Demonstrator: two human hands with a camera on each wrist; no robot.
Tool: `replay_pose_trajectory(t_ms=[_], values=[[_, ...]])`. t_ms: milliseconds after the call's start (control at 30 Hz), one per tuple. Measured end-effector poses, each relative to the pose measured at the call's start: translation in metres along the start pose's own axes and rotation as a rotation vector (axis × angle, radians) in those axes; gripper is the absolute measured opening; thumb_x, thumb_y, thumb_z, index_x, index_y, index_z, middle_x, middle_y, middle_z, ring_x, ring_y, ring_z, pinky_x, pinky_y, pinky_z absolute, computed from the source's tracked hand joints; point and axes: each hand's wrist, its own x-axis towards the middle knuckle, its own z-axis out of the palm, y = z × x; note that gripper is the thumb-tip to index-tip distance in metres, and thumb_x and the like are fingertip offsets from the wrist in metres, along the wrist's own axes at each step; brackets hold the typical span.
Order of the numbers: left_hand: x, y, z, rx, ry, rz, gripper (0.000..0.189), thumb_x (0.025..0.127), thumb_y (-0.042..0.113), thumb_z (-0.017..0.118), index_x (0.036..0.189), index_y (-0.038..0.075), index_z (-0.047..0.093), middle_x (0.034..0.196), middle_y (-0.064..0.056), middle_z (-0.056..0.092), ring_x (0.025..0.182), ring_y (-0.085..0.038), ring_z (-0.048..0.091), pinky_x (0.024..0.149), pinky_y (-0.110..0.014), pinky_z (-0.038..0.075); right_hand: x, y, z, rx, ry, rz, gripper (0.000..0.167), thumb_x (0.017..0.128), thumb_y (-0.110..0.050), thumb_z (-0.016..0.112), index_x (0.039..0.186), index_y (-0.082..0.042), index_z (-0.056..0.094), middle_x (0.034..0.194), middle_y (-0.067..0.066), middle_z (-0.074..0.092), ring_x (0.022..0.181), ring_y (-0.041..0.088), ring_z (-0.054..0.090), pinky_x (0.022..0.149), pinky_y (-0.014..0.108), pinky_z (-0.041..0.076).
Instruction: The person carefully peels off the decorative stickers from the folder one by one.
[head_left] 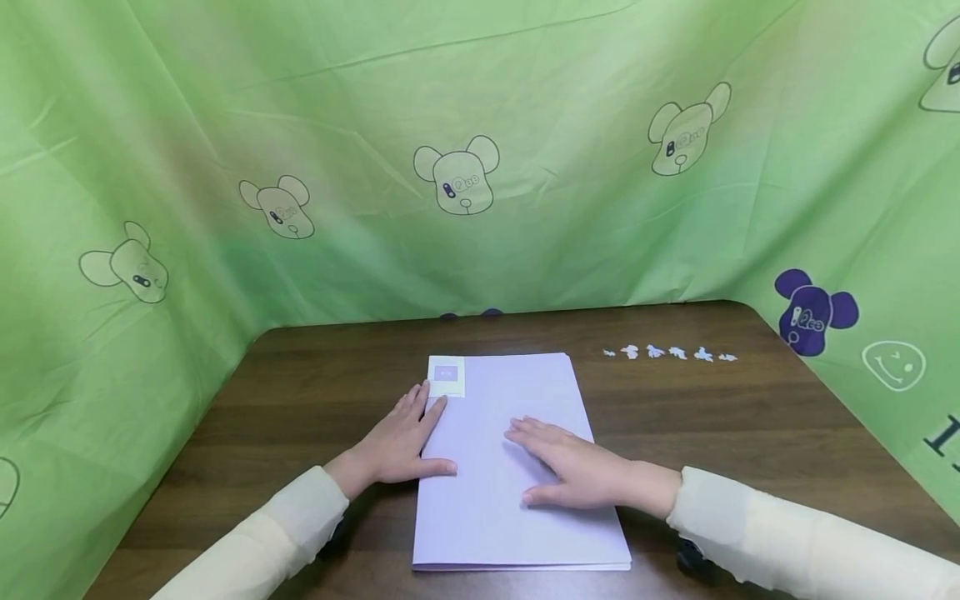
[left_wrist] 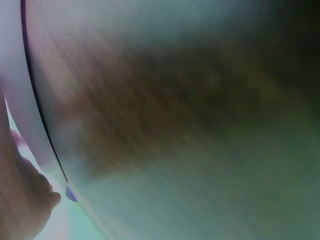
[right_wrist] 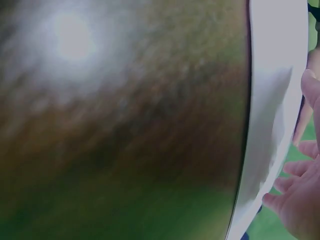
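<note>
A large white sheet of paper (head_left: 510,533), with a doubled edge along its near side, lies lengthwise on the wooden table. In its far left corner sits a small pale card or sticker (head_left: 456,390) with a lilac square. My left hand (head_left: 397,437) rests over the sheet's left edge, thumb on the paper and fingertips right at the small square. Over the right half of the sheet my right hand (head_left: 566,467) is spread with straight fingers, a shadow beneath it. In the right wrist view, the fingers (right_wrist: 292,185) extend along the paper (right_wrist: 270,100), holding nothing.
Several small white and bluish cut-out pieces (head_left: 677,352) lie in a row at the table's (head_left: 315,367) back right. A green cloth (head_left: 360,267) with bear-head drawings hangs behind and on both sides. A dark object (head_left: 693,557) shows beneath the right sleeve.
</note>
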Motion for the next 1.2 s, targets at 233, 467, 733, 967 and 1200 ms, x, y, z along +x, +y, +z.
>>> replay_pose_trajectory(t_ms=[233, 467, 733, 967, 1200], values=[[-0.0027, 0.0005, 0.0022, -0.018, 0.012, -0.073, 0.112, 0.078, 0.087, 0.039, 0.155, 0.008, 0.021, 0.155, -0.027, 0.018, 0.144, -0.039, 0.014, 0.115, -0.05, 0.015, 0.0049, -0.0055, 0.0065, 0.004, -0.078, 0.021, 0.08, 0.091, -0.054, 0.061, 0.147, -0.003, 0.038, 0.155, 0.02, 0.028, 0.142, 0.038, 0.022, 0.112, 0.054, 0.02], [-0.0028, 0.001, 0.0016, -0.042, 0.016, -0.063, 0.111, 0.079, 0.084, 0.042, 0.154, 0.006, 0.023, 0.154, -0.022, 0.028, 0.143, -0.038, 0.02, 0.114, -0.052, 0.016, 0.0051, -0.0074, 0.0089, -0.01, -0.115, 0.035, 0.079, 0.09, -0.052, 0.062, 0.147, -0.003, 0.039, 0.155, 0.019, 0.029, 0.143, 0.037, 0.021, 0.113, 0.053, 0.018], [-0.0031, 0.0014, 0.0025, -0.382, 0.057, -0.093, 0.103, 0.082, 0.067, 0.062, 0.153, 0.002, 0.026, 0.155, -0.02, 0.027, 0.143, -0.037, 0.019, 0.113, -0.052, 0.019, 0.0057, -0.0087, 0.0093, -0.016, -0.122, 0.033, 0.077, 0.09, -0.05, 0.064, 0.146, -0.003, 0.04, 0.154, 0.02, 0.031, 0.142, 0.037, 0.023, 0.113, 0.054, 0.019], [-0.0031, 0.0033, 0.0013, -0.716, 0.131, -0.122, 0.088, 0.09, 0.043, 0.068, 0.153, 0.001, 0.023, 0.156, -0.019, 0.026, 0.143, -0.032, 0.023, 0.112, -0.05, 0.024, 0.0054, -0.0095, 0.0088, 0.005, -0.121, 0.031, 0.078, 0.088, -0.048, 0.067, 0.146, -0.002, 0.041, 0.153, 0.021, 0.031, 0.142, 0.038, 0.023, 0.113, 0.054, 0.018], [-0.0011, 0.0057, 0.0008, -0.974, 0.223, -0.11, 0.074, 0.094, 0.023, 0.066, 0.151, -0.003, 0.027, 0.155, -0.021, 0.027, 0.141, -0.033, 0.027, 0.11, -0.047, 0.028, 0.0052, -0.0087, 0.0088, 0.026, -0.086, 0.004, 0.079, 0.087, -0.047, 0.069, 0.145, 0.0, 0.041, 0.151, 0.022, 0.034, 0.141, 0.04, 0.026, 0.112, 0.055, 0.021]])
